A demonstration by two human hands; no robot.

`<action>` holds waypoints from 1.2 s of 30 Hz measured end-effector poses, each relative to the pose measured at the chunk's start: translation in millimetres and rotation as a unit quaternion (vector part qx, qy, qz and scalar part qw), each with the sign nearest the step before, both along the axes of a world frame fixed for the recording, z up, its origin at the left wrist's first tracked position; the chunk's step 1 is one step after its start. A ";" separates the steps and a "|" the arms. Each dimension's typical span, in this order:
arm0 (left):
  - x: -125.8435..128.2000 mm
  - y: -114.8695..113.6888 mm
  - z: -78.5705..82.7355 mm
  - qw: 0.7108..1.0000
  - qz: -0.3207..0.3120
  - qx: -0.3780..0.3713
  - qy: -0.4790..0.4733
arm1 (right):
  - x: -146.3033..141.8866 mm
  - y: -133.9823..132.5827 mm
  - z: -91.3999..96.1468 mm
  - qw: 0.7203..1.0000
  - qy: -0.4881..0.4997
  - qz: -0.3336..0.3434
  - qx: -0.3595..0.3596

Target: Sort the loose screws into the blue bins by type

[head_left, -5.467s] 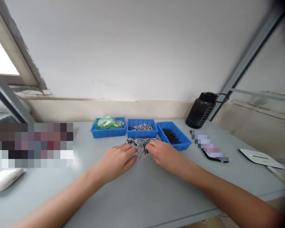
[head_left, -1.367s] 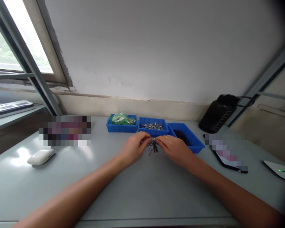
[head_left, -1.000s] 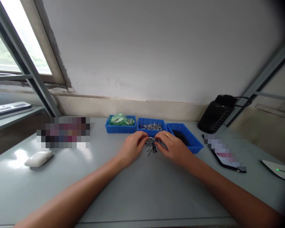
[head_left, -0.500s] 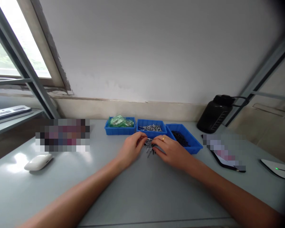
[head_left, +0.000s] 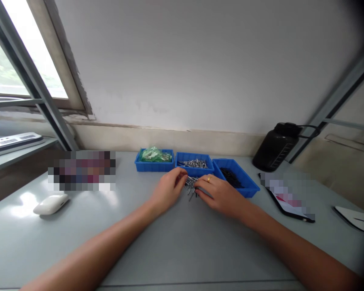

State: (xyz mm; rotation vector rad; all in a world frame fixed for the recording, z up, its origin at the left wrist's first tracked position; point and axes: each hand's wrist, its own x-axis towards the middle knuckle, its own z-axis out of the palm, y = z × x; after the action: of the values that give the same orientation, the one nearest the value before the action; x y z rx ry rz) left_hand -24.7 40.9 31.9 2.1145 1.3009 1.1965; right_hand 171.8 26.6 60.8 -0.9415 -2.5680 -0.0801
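Observation:
A small pile of thin silver metal pins, like rivets or nails [head_left: 190, 187], lies on the grey table between my hands. My left hand [head_left: 171, 186] rests at the pile's left side, thumb and fingers curled together; what they hold, if anything, is hidden. From the right, my right hand [head_left: 215, 190], with a ring on one finger, bends its fingertips down onto the pins, closed, its grip too small to make out. Just behind the pile stands a blue bin of similar pins [head_left: 194, 163]. Beside my right hand, another blue bin [head_left: 249, 190] contains dark pieces.
A third blue bin [head_left: 154, 166] at the left holds a green plastic bag [head_left: 155, 154]. A black bottle [head_left: 274, 147] and a phone [head_left: 286, 202] are on the right, with a white device [head_left: 356, 218] at the edge. A white case [head_left: 51, 204] lies left.
The view has shifted slightly. Both hands stay at the pile, and the right fingers have moved a little over the pins.

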 end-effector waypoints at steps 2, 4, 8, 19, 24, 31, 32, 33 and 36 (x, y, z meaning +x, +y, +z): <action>0.0 -0.6 -0.8 1.000 0.015 0.002 0.014 | 1.0 0.9 -0.4 1.000 -0.007 -0.008 0.000; -0.2 -1.6 -1.3 0.999 0.027 0.012 0.044 | 3.1 4.5 -2.1 0.999 -0.006 -0.031 0.008; -0.2 -5.2 -2.4 0.990 0.013 0.027 0.138 | 11.2 18.3 -6.5 0.989 0.035 -0.126 0.063; -0.2 -4.5 -11.2 0.955 -0.068 0.063 0.283 | 1.0 7.2 -11.2 1.000 -0.003 -0.019 0.004; -0.9 -3.8 -12.2 0.950 -0.067 0.066 0.298 | -3.6 2.3 -12.5 0.998 -0.059 0.006 -0.035; 1.0 -5.8 -10.6 0.948 -0.062 0.067 0.305 | -3.5 4.2 -14.3 0.993 -0.098 0.001 -0.064; 1.2 -6.1 -10.2 0.948 -0.060 0.066 0.307 | -3.5 3.9 -14.6 0.992 -0.102 -0.001 -0.070; 1.2 -6.4 -9.9 0.947 -0.055 0.064 0.309 | -3.4 3.7 -14.7 0.992 -0.105 -0.003 -0.076; 0.7 -6.6 -8.4 0.945 -0.042 0.058 0.318 | -3.0 3.1 -14.2 0.991 -0.104 -0.002 -0.084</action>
State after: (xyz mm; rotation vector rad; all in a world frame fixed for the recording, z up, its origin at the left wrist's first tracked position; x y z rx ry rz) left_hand -24.0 34.3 23.4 2.7447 1.3826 0.5689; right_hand 168.8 29.8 46.6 -1.0485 -2.8016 0.0413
